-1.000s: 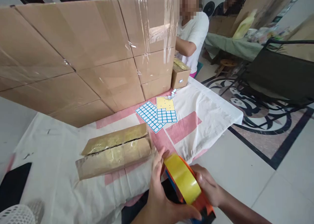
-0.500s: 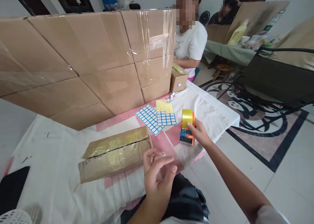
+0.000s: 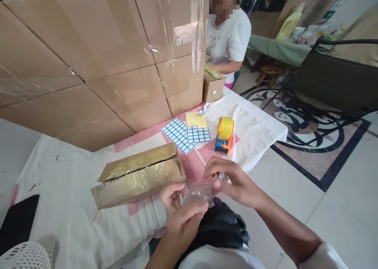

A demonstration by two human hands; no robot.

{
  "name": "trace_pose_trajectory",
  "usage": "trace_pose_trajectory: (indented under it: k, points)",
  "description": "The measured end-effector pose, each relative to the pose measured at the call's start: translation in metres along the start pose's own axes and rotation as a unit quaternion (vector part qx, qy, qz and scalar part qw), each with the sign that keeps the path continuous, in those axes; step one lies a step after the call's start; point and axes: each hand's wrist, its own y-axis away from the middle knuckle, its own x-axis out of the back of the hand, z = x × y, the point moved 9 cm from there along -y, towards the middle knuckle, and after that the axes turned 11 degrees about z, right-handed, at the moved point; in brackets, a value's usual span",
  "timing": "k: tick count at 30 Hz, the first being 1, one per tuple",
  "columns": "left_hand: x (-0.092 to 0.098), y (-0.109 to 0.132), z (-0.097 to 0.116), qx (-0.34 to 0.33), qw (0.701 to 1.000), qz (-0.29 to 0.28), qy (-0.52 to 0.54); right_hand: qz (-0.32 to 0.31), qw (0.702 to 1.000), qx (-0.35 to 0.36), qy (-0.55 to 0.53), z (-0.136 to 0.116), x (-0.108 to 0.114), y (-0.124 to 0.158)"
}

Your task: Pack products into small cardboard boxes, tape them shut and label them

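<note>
Between my two hands stretches a piece of clear tape, shiny and see-through, low over my lap at the table's near edge. My left hand grips its left side, fingers curled and thumb along the lower edge. My right hand pinches the other side, its fingertips partly hidden. Just beyond my right hand, an orange and blue tape dispenser with a yellow roll rests on the table. To the left of my hands lies a long cardboard box, its top seam covered with yellowish tape and a gap along the middle.
Two sheets of blue-edged labels lie beyond the box. A wall of stacked cartons lines the far left side. A small carton stands at its right end, near a seated person. A dark chair is at right.
My right hand has let go of the tape dispenser, now standing on the table, and has come back to the clear tape at my left hand. The view has tipped downward slightly.
</note>
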Motion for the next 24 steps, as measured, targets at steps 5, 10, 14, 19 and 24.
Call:
trace_pose_trajectory:
  k: [5,10,14,19,24]
  points:
    - [0.011,-0.005,0.007,-0.039,0.998,-0.014,-0.041,-0.045,0.998,0.030,0.031,-0.028,-0.025,-0.003]
    - [0.015,-0.009,0.003,-0.020,0.996,-0.021,-0.088,-0.031,0.974,0.141,0.176,-0.048,-0.026,0.003]
    - [0.016,-0.008,0.001,0.028,0.996,0.000,-0.083,-0.013,0.949,0.184,0.255,-0.060,-0.027,0.007]
    - [0.020,-0.004,0.002,0.021,0.999,0.038,-0.020,-0.032,0.984,0.066,0.161,-0.044,-0.027,0.001]
    - [0.027,-0.008,0.004,-0.022,0.999,0.038,0.005,-0.079,0.989,-0.117,-0.052,-0.016,-0.045,-0.003]
